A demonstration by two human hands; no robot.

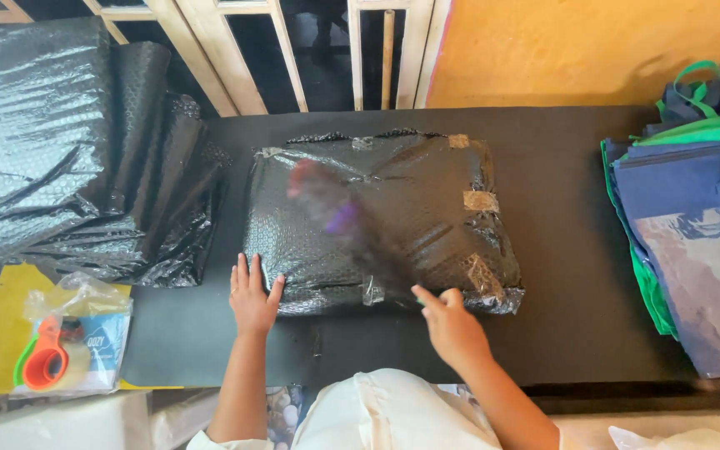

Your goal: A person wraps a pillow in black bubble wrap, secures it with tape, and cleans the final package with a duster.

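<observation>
Bare forearms; bare left hand (252, 302) and right hand (452, 327); pale cream garment, loosely folded

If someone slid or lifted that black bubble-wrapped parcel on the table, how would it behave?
The parcel is flat and broad, so it would probably slide rather than roll or tip. Its glossy bubble wrap looks slippery and soft, so the fingers of the left hand and right hand might sink in slightly. The taped seams suggest the wrap would stay closed.
</observation>
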